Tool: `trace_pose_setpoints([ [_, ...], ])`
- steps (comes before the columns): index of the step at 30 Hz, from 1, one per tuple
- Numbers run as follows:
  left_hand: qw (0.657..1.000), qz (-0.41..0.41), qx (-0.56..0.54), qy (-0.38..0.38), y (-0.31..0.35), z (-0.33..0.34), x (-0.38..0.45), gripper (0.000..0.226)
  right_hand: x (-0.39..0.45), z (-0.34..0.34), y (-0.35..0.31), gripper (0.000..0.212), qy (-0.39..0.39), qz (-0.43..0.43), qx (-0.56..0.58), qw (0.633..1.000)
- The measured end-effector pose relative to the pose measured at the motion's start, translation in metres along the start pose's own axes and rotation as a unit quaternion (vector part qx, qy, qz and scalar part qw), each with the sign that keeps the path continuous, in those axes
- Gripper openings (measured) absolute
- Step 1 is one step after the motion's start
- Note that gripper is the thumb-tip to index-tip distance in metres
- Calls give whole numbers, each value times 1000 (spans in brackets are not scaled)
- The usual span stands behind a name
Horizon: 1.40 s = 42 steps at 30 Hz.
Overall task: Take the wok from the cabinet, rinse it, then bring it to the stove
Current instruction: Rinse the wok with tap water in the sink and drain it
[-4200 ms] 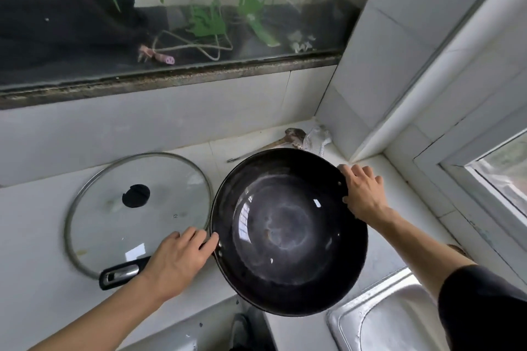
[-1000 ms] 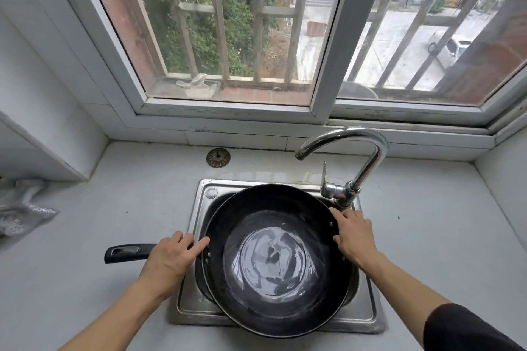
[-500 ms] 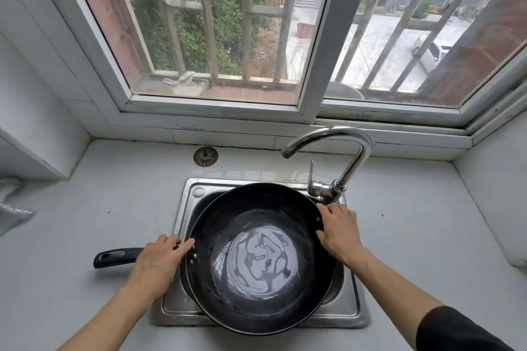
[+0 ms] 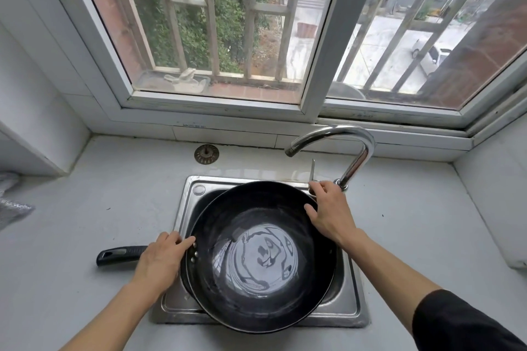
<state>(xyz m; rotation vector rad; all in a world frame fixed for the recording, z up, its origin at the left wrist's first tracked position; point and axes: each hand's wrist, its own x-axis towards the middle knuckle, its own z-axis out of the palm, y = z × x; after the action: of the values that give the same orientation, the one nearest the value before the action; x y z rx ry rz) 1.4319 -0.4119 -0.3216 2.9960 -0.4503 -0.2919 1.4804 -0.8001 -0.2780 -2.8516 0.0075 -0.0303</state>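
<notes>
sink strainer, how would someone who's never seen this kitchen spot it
Start at the steel sink under the window. On the grey counter just behind the sink's back-left corner, against the tiled ledge, lies the sink strainer. It is a small round brownish metal disc with a centre knob, lying apart from everything else.

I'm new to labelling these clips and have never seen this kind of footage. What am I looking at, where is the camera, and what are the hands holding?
There is no machine here: a person wears one wide camera on the head, looking down at both hands. The left hand grips the black wok at its handle; the right hand holds the far rim. The wok sits over a steel sink set in a pale counter, beside the faucet. No water is running. A drain strainer lies on the counter behind the sink.
</notes>
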Motion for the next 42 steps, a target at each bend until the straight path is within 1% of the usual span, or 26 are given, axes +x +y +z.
trace_pose_setpoints([
  [5,1000,1,-7,2,-3,6,1,74,25,-1,-7,52,16,40,44,998],
  [9,1000,4,-8,16,-1,9,1,77,46,6,-6,72,-13,80,52,995],
  [13,1000,3,0,17,-2,13,1,78,58,24,-5,85,12,102,56,993],
  [17,1000,6,-7,11,-6,16,-1,75,58,32,-10,91,23,136,49,989],
  [20,1000,10,-17,8,-5,15,-1,72,57,36,-10,94,31,122,34,991],
  [23,1000,11,-25,10,-4,14,-1,71,57,39,-4,85,27,88,2,996],
  [26,999,8,-31,10,-5,14,-2,70,58,39,-3,77,23,83,-13,996],
  [42,999,1,-34,9,-3,13,-2,67,59,35,-7,71,3,54,-47,997],
])
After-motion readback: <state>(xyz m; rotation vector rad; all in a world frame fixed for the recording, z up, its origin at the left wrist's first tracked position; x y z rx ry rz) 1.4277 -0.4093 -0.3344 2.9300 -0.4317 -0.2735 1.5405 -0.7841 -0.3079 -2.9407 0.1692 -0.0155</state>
